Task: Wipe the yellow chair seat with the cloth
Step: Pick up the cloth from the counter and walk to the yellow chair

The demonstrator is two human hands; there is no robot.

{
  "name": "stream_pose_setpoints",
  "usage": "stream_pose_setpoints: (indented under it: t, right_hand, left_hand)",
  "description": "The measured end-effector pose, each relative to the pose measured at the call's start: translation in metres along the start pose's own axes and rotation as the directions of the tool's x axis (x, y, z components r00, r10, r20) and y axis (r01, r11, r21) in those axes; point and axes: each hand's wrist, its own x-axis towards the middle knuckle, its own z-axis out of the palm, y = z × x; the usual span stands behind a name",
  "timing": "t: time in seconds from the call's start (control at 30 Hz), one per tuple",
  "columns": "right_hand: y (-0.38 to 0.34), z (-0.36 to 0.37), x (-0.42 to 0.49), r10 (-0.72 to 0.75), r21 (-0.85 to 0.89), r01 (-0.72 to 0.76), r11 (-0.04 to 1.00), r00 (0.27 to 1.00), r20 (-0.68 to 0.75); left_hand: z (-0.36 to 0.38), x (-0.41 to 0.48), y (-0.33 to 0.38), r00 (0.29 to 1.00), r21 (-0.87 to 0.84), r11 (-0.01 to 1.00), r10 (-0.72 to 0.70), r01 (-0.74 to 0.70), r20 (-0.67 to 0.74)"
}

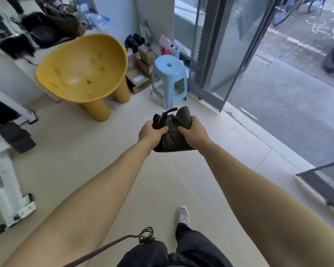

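Observation:
The yellow chair (83, 74) stands at the upper left on thick round legs, its bowl-shaped seat facing me with a few dark spots on it. In front of me, to the right of the chair and apart from it, I hold a bunched dark cloth (172, 133) in the air over the floor. My left hand (151, 132) grips its left side and my right hand (194, 132) grips its right side. A dark strap end sticks up from the cloth's top.
A light blue plastic stool (169, 79) stands right of the chair, with cardboard boxes (140, 79) between them. An open glass door (226, 54) leads outside at the right. White frame parts (8, 189) and dark clothes lie at the left. My foot (182, 214) is on the pale floor.

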Motion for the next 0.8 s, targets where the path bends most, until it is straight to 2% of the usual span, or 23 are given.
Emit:
stream_pose_setpoints:
  t: [0.3, 0.53, 0.8]
  right_hand:
    - [-0.145, 0.075, 0.178, -0.170, -0.207, 0.227, 0.952, 0.950, 0.262]
    - [-0.244, 0.178, 0.311, -0.172, -0.300, 0.300, 0.906, 0.907, 0.385]
    - [-0.360, 0.268, 0.433, -0.121, -0.359, 0.310, 0.880, 0.878, 0.463]
  left_hand:
    - [-0.129, 0.146, 0.036, 0.978, 0.032, 0.998, -0.055, 0.062, -0.202]
    - [-0.233, 0.285, 0.035, 0.958, -0.011, 0.994, -0.110, 0.111, -0.265]
    - [-0.346, 0.434, 0.054, 0.946, -0.042, 0.979, -0.202, 0.198, -0.252]
